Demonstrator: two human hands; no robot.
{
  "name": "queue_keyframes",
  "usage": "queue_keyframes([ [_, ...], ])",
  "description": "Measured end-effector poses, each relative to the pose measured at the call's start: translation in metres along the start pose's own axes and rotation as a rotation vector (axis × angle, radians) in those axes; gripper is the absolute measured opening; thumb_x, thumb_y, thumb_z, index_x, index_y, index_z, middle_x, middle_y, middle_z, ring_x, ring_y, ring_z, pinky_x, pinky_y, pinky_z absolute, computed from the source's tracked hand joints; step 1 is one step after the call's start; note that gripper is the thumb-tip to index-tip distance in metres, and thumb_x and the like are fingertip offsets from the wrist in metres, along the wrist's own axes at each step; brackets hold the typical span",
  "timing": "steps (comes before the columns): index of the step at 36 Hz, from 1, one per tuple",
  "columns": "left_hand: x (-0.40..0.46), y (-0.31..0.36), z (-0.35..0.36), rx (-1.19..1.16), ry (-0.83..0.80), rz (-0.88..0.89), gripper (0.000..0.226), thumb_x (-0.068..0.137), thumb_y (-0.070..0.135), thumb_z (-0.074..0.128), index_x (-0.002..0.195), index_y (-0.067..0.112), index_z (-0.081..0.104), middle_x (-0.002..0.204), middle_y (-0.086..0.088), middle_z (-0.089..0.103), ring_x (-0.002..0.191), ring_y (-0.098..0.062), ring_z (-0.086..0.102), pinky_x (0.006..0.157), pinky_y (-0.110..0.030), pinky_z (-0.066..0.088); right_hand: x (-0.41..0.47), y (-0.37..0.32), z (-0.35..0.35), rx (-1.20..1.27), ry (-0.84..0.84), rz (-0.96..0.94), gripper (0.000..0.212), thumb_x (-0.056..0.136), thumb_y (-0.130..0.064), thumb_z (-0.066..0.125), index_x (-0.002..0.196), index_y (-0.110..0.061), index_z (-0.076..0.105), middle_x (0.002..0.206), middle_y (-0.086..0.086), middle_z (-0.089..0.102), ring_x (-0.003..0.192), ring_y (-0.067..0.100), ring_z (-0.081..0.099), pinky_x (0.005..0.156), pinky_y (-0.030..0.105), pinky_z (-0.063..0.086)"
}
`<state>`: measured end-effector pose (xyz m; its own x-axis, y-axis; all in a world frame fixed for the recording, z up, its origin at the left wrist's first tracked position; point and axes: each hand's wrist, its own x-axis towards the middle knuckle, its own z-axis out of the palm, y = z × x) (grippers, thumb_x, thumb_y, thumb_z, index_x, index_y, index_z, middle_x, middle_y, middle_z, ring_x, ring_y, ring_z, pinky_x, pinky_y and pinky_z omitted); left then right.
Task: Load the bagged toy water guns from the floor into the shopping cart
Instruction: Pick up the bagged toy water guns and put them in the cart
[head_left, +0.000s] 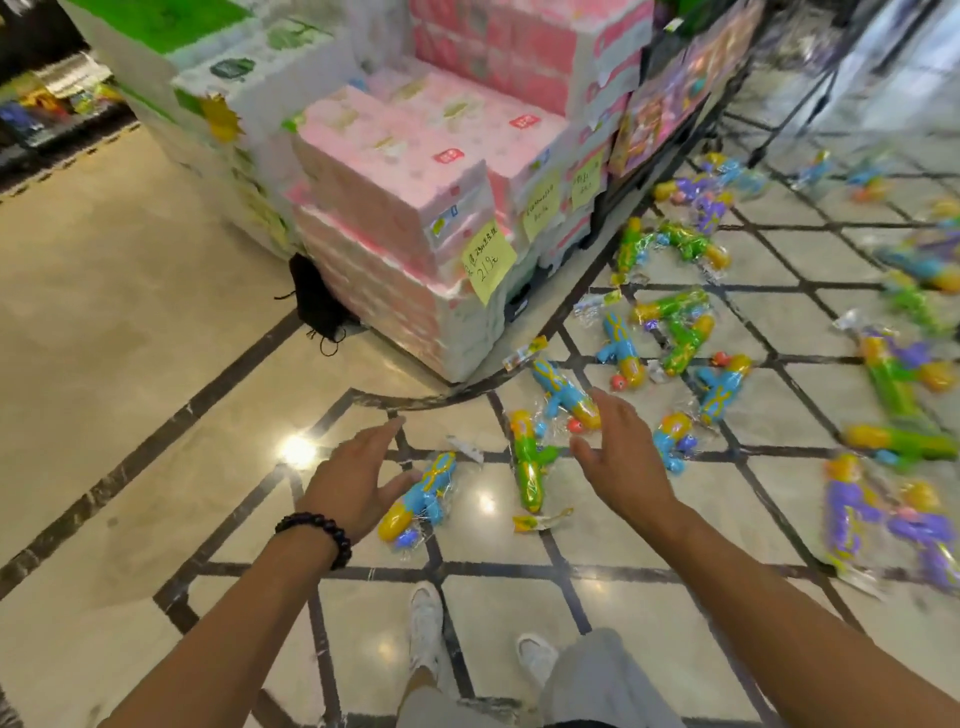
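- A shop: stacked pink tissue packs (415, 171) on display
- Yellow handwritten price tags (488, 261) stuck on them
- Polished tiled floor (104, 312) of an aisle

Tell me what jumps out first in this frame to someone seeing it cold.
Bagged toy water guns litter the tiled floor across the right half, in blue, green and purple. Both hands reach out over the nearest ones, empty and open: left hand by a blue gun, right hand beside a green gun. Stacked pink packs with yellow price notes rise behind.
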<state>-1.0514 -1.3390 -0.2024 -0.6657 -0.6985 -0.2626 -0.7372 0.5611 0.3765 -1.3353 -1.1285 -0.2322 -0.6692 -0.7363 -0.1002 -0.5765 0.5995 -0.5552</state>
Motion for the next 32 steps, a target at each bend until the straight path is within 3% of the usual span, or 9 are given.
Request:
queue_keyframes([
  [5, 0.037, -0.030, -0.019, 0.025, 0.005, 0.116, 0.077, 0.091, 0.063, 0.060, 0.157, 0.035, 0.030, 0.156, 0.005, 0.044, 0.138, -0.018, 0.045, 0.108, -0.035, 0.043, -0.002, -0.039, 0.010, -0.034, 0.087, -0.009, 0.070, 0.093, -0.028, 0.072, 0.154, -0.014, 0.041, 0.152, 0.010, 0.046, 0.136, 0.031, 0.046, 0.109, 0.042, 0.042],
  [13, 0.080, -0.052, -0.027, 0.014, -0.063, 0.244, 0.078, 0.091, 0.069, 0.055, 0.156, 0.035, 0.030, 0.157, 0.007, 0.042, 0.140, -0.015, 0.042, 0.111, -0.038, 0.043, 0.004, -0.067, 0.026, -0.080, 0.125, 0.032, 0.071, 0.095, -0.033, 0.068, 0.156, -0.018, 0.036, 0.155, 0.007, 0.043, 0.140, 0.027, 0.042, 0.114, 0.043, 0.041],
  [23, 0.113, -0.054, 0.002, 0.001, -0.126, 0.252, 0.078, 0.093, 0.067, 0.053, 0.158, 0.037, 0.023, 0.160, 0.006, 0.037, 0.142, -0.018, 0.040, 0.110, -0.043, 0.044, 0.024, -0.055, 0.056, -0.036, 0.044, 0.133, 0.078, 0.096, -0.037, 0.067, 0.161, -0.024, 0.024, 0.160, 0.006, 0.036, 0.145, 0.029, 0.037, 0.116, 0.050, 0.039],
  [32, 0.157, -0.069, 0.054, -0.029, -0.182, 0.221, 0.078, 0.095, 0.061, 0.057, 0.160, 0.030, 0.027, 0.158, 0.000, 0.040, 0.140, -0.022, 0.041, 0.112, -0.040, 0.041, 0.058, -0.025, 0.095, -0.046, 0.005, 0.193, 0.076, 0.098, -0.036, 0.067, 0.160, -0.023, 0.024, 0.160, 0.008, 0.036, 0.143, 0.029, 0.037, 0.117, 0.045, 0.036],
])
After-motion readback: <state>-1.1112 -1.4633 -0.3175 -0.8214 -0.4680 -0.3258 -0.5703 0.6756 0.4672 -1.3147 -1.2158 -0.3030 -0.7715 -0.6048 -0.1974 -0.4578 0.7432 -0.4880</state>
